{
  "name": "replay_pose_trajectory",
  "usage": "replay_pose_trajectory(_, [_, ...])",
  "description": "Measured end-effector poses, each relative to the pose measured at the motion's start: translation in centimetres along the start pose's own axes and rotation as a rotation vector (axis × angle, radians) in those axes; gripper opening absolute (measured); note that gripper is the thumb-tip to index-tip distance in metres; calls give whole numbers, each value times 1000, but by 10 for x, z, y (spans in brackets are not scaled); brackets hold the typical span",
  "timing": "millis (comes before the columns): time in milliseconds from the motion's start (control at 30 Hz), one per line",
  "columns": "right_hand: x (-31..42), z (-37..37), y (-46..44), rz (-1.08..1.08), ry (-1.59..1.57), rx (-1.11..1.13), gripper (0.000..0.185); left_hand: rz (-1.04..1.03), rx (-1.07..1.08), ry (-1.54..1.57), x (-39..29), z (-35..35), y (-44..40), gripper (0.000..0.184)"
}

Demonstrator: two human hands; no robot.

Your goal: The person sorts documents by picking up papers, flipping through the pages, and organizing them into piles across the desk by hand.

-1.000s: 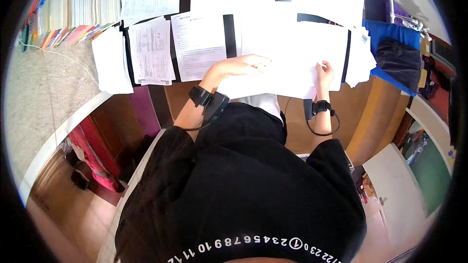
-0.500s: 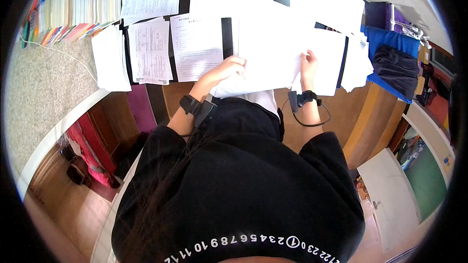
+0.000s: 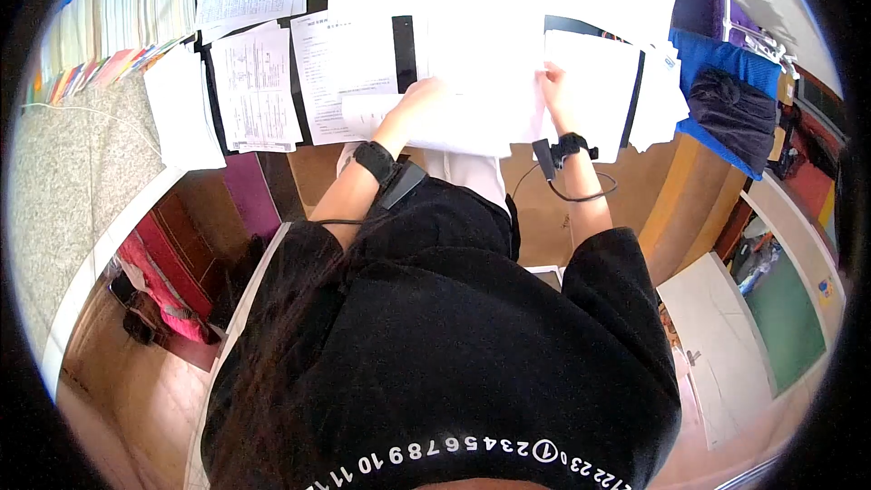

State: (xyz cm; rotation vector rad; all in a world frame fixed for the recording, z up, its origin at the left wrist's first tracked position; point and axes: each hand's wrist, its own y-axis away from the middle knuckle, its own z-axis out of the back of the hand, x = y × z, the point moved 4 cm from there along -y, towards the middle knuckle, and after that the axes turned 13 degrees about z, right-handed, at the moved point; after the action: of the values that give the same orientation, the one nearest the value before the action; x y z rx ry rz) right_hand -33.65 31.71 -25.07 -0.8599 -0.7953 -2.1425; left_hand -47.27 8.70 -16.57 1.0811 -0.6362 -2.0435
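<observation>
White sheets of paper (image 3: 481, 59) lie on the desk in front of me, very bright with glare. My left hand (image 3: 425, 98) rests over their lower left part. Its fingers wash out in the glare, so their grip is unclear. Under my left forearm a loose sheet of paper (image 3: 361, 109) sticks out to the left, over a printed page (image 3: 340, 50). My right hand (image 3: 553, 86) is closed at the right edge of the bright sheets, fingers curled in a pinch. Another white paper (image 3: 599, 82) lies beneath and right of that hand.
Printed papers (image 3: 252, 91) lie in rows to the left. A row of upright books (image 3: 136, 18) stands at the far left. Dark cloth (image 3: 733, 118) lies on blue fabric (image 3: 685, 73) at the right. Each wrist wears a black strapped device (image 3: 376, 163) with a cable.
The view has shifted slightly. My left hand has moved in over the papers, and a loose sheet now shows under its forearm. The right hand stays at the right edge of the sheets.
</observation>
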Motion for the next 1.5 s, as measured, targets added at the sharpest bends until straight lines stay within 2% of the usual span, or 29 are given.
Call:
replay_pose_trajectory(33, [7,-1,-6,30,47,42,29,-9,3,4,-1,-2,-4,25])
replay_pose_trajectory(133, [-16,-23,-15,-7,-205,78,28,-30,-58,133,4,-11,-17,28])
replay_pose_trajectory(233, [22,-12,-14,10,176,170,26,23,-121,320,40,-57,-52,30])
replay_pose_trajectory(333, [21,-10,-20,61,309,148,23,131,-121,348,41,-57,-42,31])
replay_pose_trajectory(433, [-4,-16,-58,182,114,-27,24,81,-280,345,48,-70,-43,32])
replay_pose_trajectory(533, [81,4,-69,347,379,-56,27,181,-220,256,41,-62,-39,30])
replay_pose_trajectory(567, [76,-4,-81,328,374,-4,32,192,-222,267,39,-58,-38,30])
replay_pose_trajectory(667, [84,-19,-92,604,547,-16,34,217,-238,306,39,-55,-33,27])
replay_pose_trajectory(700, [84,-24,-93,624,505,-128,33,217,-256,325,40,-54,-33,27])
replay_pose_trajectory(800, [85,-32,-109,609,748,60,32,237,-253,329,43,-53,-35,26])
replay_pose_trajectory(833, [86,-29,-110,623,705,83,31,248,-240,323,44,-55,-35,26])
replay_pose_trajectory(933, [71,-28,-123,771,856,51,33,273,-221,322,42,-53,-35,25])
replay_pose_trajectory(967, [75,-25,-124,880,900,-51,27,274,-232,323,41,-51,-34,26])
replay_pose_trajectory(1067, [49,-24,-143,817,852,96,25,277,-250,327,39,-49,-31,26])
replay_pose_trajectory(1167, [85,-9,-141,573,767,166,23,281,-241,329,38,-48,-32,28])
replay_pose_trajectory(1267, [55,-11,-152,500,595,28,22,287,-220,343,36,-45,-29,29])
replay_pose_trajectory(1500, [40,-13,-156,247,225,-92,21,277,-230,341,45,-56,-29,35])
